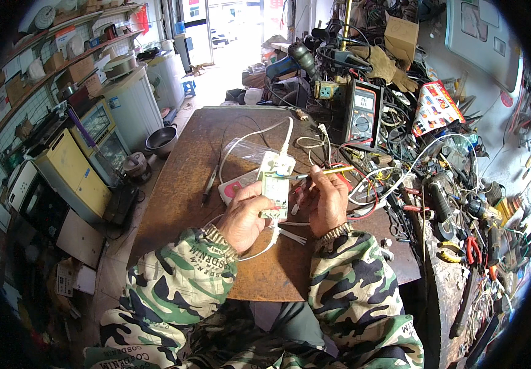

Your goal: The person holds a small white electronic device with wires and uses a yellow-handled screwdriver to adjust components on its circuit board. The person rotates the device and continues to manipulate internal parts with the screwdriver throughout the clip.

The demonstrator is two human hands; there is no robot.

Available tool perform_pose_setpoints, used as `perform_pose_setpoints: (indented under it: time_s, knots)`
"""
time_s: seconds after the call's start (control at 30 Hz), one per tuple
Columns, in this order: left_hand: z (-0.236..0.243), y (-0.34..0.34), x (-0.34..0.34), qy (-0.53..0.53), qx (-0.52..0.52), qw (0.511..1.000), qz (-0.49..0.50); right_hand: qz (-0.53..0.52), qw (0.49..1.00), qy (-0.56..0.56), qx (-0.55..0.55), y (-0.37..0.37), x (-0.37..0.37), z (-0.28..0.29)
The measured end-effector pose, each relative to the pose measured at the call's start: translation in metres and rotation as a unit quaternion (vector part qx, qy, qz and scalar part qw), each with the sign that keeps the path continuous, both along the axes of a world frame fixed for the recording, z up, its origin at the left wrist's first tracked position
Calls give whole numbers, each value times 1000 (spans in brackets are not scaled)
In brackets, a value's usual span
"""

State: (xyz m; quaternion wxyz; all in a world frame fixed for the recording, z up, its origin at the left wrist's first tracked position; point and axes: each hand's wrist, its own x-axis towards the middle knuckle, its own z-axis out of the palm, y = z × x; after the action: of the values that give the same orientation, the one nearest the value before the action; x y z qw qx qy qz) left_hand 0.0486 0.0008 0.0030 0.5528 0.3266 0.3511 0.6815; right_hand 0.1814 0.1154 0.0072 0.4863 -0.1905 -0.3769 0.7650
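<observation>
My left hand [242,218] grips an opened cream plastic housing [274,195] with an exposed board and white cables at both ends. My right hand [328,206] pinches a slim yellow-and-dark tool [345,168], angled left across the housing's upper part. Behind the housing on the brown workbench [173,184] lie a white-and-pink device [239,188], partly hidden, a clear plastic bag [245,150] and a dark probe-like tool [212,182]. Red leads and small connectors are beside my right hand.
A multimeter [361,114] stands at the back right. Tangled cables, pliers [473,252], a drill-like tool [481,209] and gloves crowd the right side. Appliances [75,178], pots [161,138] and shelves line the left wall. A bright doorway [198,34] is at the back.
</observation>
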Motion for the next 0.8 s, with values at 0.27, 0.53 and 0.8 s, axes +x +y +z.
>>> perform_pose_setpoints:
  time_s: [0.27,0.53,0.8]
  knots:
    - [23,-13,-7,102,-83,988,-85,-43,995,89,-31,16,22,22]
    - [54,-33,-24,263,-142,942,-156,-26,981,114,152,22,28,16]
    - [64,-41,-32,499,-183,807,-256,153,976,-12,156,4,35,22]
